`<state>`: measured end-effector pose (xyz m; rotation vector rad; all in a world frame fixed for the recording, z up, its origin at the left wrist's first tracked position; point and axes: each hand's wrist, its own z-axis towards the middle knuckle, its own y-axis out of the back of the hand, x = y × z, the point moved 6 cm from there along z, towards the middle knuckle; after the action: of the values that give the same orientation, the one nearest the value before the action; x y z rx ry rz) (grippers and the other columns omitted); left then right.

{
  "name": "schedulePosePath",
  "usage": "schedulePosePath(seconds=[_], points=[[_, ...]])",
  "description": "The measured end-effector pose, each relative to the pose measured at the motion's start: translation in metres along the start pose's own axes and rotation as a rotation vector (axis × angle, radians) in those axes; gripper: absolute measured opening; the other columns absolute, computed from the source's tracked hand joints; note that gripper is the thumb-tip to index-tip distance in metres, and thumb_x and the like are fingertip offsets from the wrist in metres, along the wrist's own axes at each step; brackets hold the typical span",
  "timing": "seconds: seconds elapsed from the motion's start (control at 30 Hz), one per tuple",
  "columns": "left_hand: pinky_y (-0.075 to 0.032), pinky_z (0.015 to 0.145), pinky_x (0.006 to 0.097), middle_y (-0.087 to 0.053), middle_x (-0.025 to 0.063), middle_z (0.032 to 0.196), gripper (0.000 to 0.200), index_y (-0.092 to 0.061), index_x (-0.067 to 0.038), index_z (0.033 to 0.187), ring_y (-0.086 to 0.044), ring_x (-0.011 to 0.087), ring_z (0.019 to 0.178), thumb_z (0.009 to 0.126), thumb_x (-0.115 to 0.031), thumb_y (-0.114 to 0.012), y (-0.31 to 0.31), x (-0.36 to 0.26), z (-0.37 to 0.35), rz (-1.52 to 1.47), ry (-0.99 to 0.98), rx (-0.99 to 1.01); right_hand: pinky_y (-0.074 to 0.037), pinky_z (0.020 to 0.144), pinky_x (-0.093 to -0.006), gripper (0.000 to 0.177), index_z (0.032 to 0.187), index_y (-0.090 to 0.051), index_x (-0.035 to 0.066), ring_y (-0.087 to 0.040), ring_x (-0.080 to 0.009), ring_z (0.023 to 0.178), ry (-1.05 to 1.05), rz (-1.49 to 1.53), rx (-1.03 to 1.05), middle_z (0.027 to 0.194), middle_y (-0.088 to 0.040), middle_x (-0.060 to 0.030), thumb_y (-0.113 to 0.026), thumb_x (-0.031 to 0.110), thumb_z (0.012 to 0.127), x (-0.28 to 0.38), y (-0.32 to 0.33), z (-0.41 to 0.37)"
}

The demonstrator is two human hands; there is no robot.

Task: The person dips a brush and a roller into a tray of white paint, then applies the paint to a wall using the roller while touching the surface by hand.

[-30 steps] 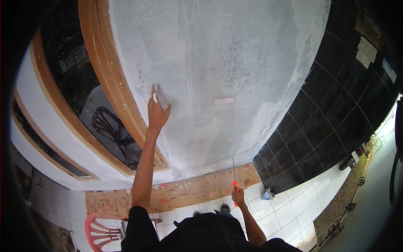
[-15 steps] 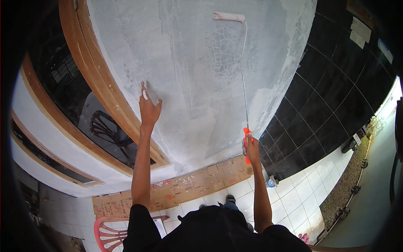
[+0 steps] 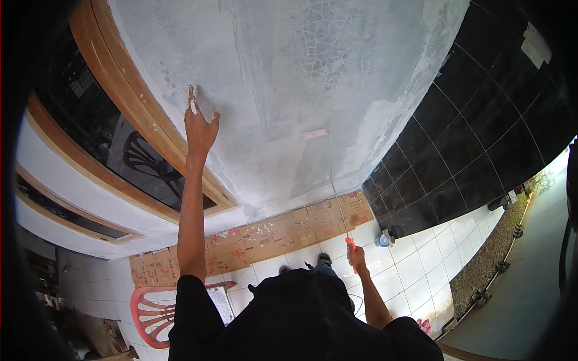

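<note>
Against the grey-white patchy wall [image 3: 265,72] my left hand [image 3: 200,126] is raised near the wooden window frame, its fingers apart, with white smears on the fingertips. Nothing is held in it. My right hand [image 3: 357,259], low at the right, is wrapped round the orange handle [image 3: 351,245] of a paint roller. The roller's thin metal rod runs up to its pale roller head [image 3: 315,133], which lies at the lower middle of the wall. Fine crack lines mark the wall above it.
Spotted cardboard [image 3: 265,239] lies along the wall's foot. A red plastic chair [image 3: 150,319] stands at lower left beside a tray-like surface [image 3: 221,304]. Black tiles [image 3: 475,120] cover the right wall. A blue-and-white container [image 3: 383,240] sits on the white floor tiles.
The roller head has come down from high on the wall to its lower part, and my right hand has dropped with the handle. The camera view has shifted; my left hand remains raised.
</note>
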<state>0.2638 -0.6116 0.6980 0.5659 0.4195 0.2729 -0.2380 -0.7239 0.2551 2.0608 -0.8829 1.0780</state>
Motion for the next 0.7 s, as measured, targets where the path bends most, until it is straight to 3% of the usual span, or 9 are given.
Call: schedulePosePath(seconds=[0.07,0.23,0.37,0.43,0.53,0.57,0.7], points=[[-0.027,0.106,0.0436,-0.022,0.0245,0.145,0.077,-0.017,0.002,0.140,-0.030,0.0413,0.129,0.078,-0.006,-0.061,-0.004,0.003,-0.004,0.009,-0.014,-0.004,-0.027,0.031,-0.0239,0.053,0.057,-0.043,0.011,-0.035,-0.0068,0.033,-0.046,-0.020,-0.049,0.044,-0.038,0.0037,-0.049,0.054,0.088,-0.009,0.008,-0.006],[-0.027,0.106,0.0433,-0.025,0.0266,0.143,0.075,-0.022,0.008,0.137,-0.032,0.0392,0.129,0.077,-0.007,-0.063,-0.008,0.001,-0.008,0.015,0.039,0.002,-0.027,0.033,-0.0239,0.051,0.058,-0.045,0.011,-0.035,-0.0061,0.035,0.044,-0.008,-0.062,0.046,-0.038,0.0040,-0.051,0.051,0.089,0.018,0.002,-0.006],[-0.027,0.106,0.0431,-0.025,0.0265,0.143,0.074,-0.023,0.008,0.136,-0.032,0.0393,0.129,0.077,-0.007,-0.063,-0.010,0.000,-0.007,0.024,0.021,-0.008,-0.027,0.034,-0.0242,0.049,0.062,-0.045,0.009,-0.034,-0.0063,0.037,0.335,0.027,-0.102,0.049,-0.039,0.0033,-0.046,0.047,0.092,0.070,-0.011,0.012],[-0.027,0.106,0.0432,-0.025,0.0266,0.143,0.074,-0.023,0.008,0.136,-0.032,0.0393,0.129,0.077,-0.007,-0.064,-0.008,-0.003,-0.006,0.024,0.016,-0.006,-0.035,0.047,-0.0295,0.046,0.066,-0.051,0.002,-0.042,-0.0109,0.050,0.301,-0.001,-0.083,0.053,-0.043,-0.0009,-0.045,0.038,0.094,0.116,-0.014,0.008],[-0.027,0.106,0.0436,-0.025,0.0266,0.143,0.073,-0.023,0.008,0.136,-0.033,0.0396,0.128,0.076,-0.006,-0.064,-0.010,-0.003,-0.005,0.063,0.089,0.014,-0.035,0.047,-0.0308,0.048,0.065,-0.050,0.001,-0.043,-0.0121,0.049,0.332,0.007,-0.073,0.053,-0.043,-0.0014,-0.045,0.039,0.094,0.143,-0.020,0.015],[-0.027,0.106,0.0438,-0.025,0.0264,0.143,0.073,-0.024,0.008,0.136,-0.033,0.0398,0.128,0.076,-0.006,-0.064,-0.011,-0.003,-0.006,0.061,0.069,-0.002,-0.028,0.034,-0.0238,0.053,0.061,-0.044,0.008,-0.037,-0.0077,0.035,0.408,0.055,-0.069,0.047,-0.039,0.0017,-0.044,0.052,0.091,0.136,-0.026,0.022],[-0.029,0.104,0.0439,-0.025,0.0257,0.143,0.073,-0.025,0.007,0.136,-0.035,0.0405,0.126,0.076,-0.007,-0.065,-0.015,0.000,-0.010,0.041,0.047,-0.014,-0.028,0.039,-0.0248,0.055,0.060,-0.043,0.008,-0.037,-0.0069,0.040,0.350,-0.050,-0.051,0.047,-0.037,0.0024,-0.043,0.053,0.092,0.096,-0.031,0.004]])
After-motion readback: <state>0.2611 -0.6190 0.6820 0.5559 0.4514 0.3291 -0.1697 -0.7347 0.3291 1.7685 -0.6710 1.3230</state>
